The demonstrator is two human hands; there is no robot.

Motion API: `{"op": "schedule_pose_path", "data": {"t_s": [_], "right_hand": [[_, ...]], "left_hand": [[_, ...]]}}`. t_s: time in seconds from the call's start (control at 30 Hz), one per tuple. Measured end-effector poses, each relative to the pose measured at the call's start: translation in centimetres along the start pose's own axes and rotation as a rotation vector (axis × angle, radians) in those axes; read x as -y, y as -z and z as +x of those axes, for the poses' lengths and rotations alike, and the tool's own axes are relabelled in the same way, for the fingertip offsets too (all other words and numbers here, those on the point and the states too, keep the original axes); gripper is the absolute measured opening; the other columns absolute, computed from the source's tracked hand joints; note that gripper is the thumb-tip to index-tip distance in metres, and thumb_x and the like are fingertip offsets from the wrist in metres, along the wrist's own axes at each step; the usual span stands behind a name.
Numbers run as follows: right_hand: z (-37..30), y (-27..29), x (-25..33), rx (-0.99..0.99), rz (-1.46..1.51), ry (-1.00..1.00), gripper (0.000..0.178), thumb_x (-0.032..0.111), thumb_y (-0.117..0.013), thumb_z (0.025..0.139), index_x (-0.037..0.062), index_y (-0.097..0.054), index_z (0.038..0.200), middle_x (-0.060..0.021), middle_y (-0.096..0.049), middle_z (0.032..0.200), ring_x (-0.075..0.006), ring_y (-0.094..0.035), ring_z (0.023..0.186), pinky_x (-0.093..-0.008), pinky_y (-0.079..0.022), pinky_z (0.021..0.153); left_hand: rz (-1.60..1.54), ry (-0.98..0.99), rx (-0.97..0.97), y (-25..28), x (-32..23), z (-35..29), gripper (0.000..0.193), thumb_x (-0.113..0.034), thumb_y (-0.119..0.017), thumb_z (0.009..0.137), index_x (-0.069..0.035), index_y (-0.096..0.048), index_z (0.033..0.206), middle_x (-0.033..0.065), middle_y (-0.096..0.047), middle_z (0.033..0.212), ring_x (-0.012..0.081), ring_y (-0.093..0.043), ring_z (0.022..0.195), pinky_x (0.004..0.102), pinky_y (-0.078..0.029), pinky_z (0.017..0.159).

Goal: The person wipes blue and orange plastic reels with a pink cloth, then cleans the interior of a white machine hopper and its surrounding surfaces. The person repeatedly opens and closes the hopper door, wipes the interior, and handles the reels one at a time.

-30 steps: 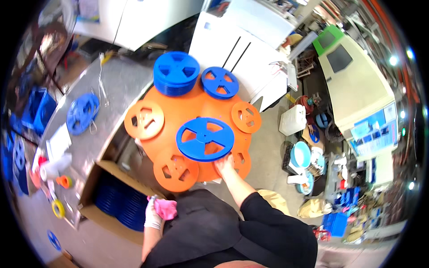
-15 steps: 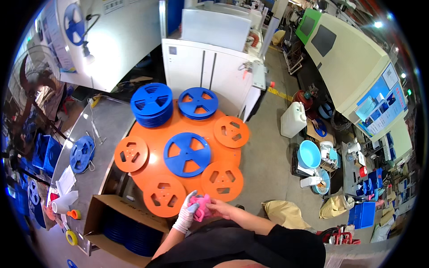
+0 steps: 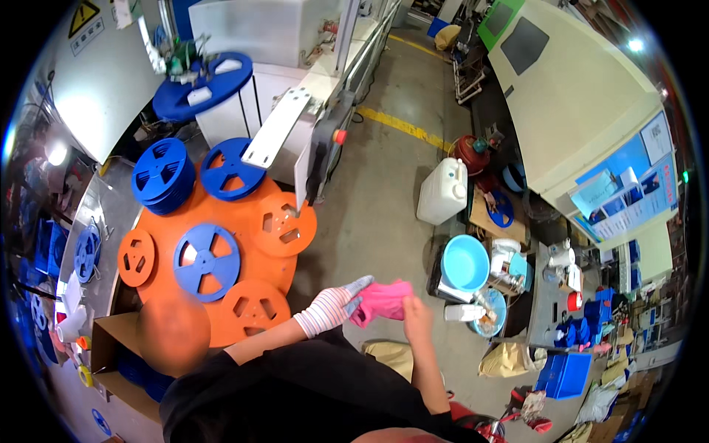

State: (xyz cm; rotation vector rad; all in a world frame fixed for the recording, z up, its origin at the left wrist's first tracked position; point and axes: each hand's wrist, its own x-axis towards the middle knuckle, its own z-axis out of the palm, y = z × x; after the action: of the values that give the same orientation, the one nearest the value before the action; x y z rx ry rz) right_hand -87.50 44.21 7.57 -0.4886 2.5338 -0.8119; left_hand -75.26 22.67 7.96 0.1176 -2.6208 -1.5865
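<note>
A pink cloth (image 3: 379, 304) is stretched between my two hands, in front of my body and to the right of the orange turntable. My left hand (image 3: 332, 306), in a white striped glove with grey fingertips, grips the cloth's left end. On the other end, my bare right hand (image 3: 418, 319) is closed, its fingers slightly blurred. The orange round turntable (image 3: 166, 230) carries a blue three-spoke reel (image 3: 207, 262) at its middle. Orange slotted discs (image 3: 255, 306) sit around that reel.
Behind the turntable's middle are a stack of blue reels (image 3: 161, 177) and another blue reel pile (image 3: 230, 171). A machine arm (image 3: 193, 63) hangs over a raised blue reel (image 3: 203, 92). To the right stand a white jerrycan (image 3: 443, 192) and a light-blue basin (image 3: 465, 263).
The view has turned to the right. My hands have moved right and spread apart, pulling out the bunched pink cloth. A raised blue reel now shows below the machine arm.
</note>
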Motion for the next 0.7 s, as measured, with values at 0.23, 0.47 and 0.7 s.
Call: {"op": "schedule_pose_path", "data": {"t_s": [0.23, 0.47, 0.7], "right_hand": [[20.2, 6.7, 7.2, -0.006, 1.388, 0.417, 0.026, 0.026, -0.050, 0.093, 0.0035, -0.055, 0.105, -0.0076, -0.058, 0.109, -0.0226, -0.057, 0.098, -0.0328, -0.044, 0.091], [42.9, 15.0, 23.0, 0.318, 1.339, 0.526, 0.016, 0.023, -0.045, 0.094, 0.0090, -0.053, 0.092, -0.0041, -0.056, 0.084, -0.0197, -0.054, 0.087, -0.0330, -0.046, 0.082], [66.3, 19.1, 30.9, 0.500, 1.232, 0.662, 0.032, 0.036, -0.047, 0.095, 0.0054, -0.055, 0.102, -0.0074, -0.056, 0.099, -0.0163, -0.056, 0.087, -0.0315, -0.050, 0.077]], "left_hand": [[-0.427, -0.029, -0.151, 4.5, 3.1, 17.2, 0.047, -0.019, -0.051, 0.096, -0.002, -0.039, 0.139, 0.0150, -0.055, 0.130, 0.0239, -0.054, 0.120, 0.0294, -0.040, 0.101], [-0.131, -0.120, -0.419, 15.2, 3.1, 36.3, 0.041, -0.010, -0.053, 0.093, -0.002, -0.047, 0.132, 0.0130, -0.060, 0.124, 0.0201, -0.058, 0.115, 0.0295, -0.044, 0.097], [-0.370, -0.025, -0.526, 27.7, 1.5, 41.6, 0.048, -0.003, -0.049, 0.085, -0.002, -0.047, 0.134, 0.0115, -0.065, 0.114, 0.0207, -0.062, 0.106, 0.0301, -0.046, 0.092]]}}
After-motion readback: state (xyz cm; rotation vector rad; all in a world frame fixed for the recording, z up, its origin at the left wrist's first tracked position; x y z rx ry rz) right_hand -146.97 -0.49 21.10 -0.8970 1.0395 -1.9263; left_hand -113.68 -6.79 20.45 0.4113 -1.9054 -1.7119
